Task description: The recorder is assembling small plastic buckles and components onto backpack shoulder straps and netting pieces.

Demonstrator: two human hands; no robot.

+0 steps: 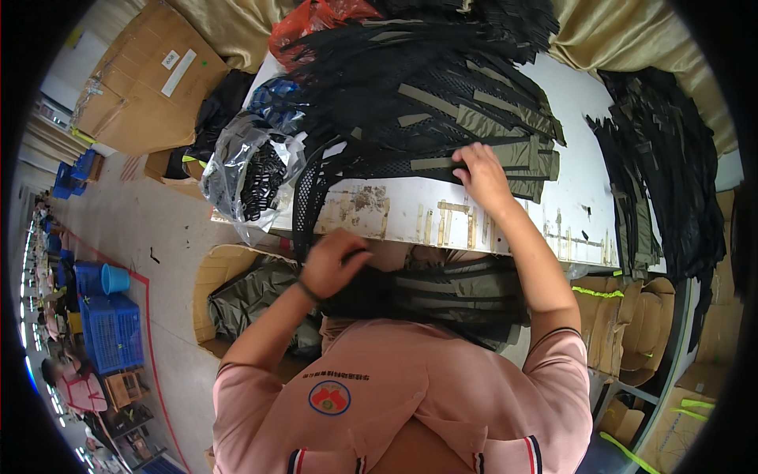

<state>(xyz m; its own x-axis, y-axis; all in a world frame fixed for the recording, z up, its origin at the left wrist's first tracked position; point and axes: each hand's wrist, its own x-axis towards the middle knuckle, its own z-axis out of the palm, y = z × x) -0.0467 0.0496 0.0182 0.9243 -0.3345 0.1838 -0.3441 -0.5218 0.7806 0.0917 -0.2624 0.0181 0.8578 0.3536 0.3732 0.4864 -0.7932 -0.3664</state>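
Note:
On the white table a pile of black mesh pieces (355, 79) with olive fabric panels is fanned out. My right hand (483, 175) rests on the near edge of the pile, over an olive panel (521, 158). Its fingers are bent, with a gap between thumb and fingertips. My left hand (333, 267) is curled closed in front of the table edge, beside a black mesh strip (306, 207) that hangs down. Something dark shows between its thumb and fingers, too small to name. More black and olive pieces (454, 292) lie across my lap.
A clear plastic bag (253, 174) of black buckles stands at the table's left corner. Red plastic bags (312, 28) lie behind it. An open carton (209, 284) with olive fabric is at my left. More black pieces (663, 158) hang at the right, above cartons (624, 324).

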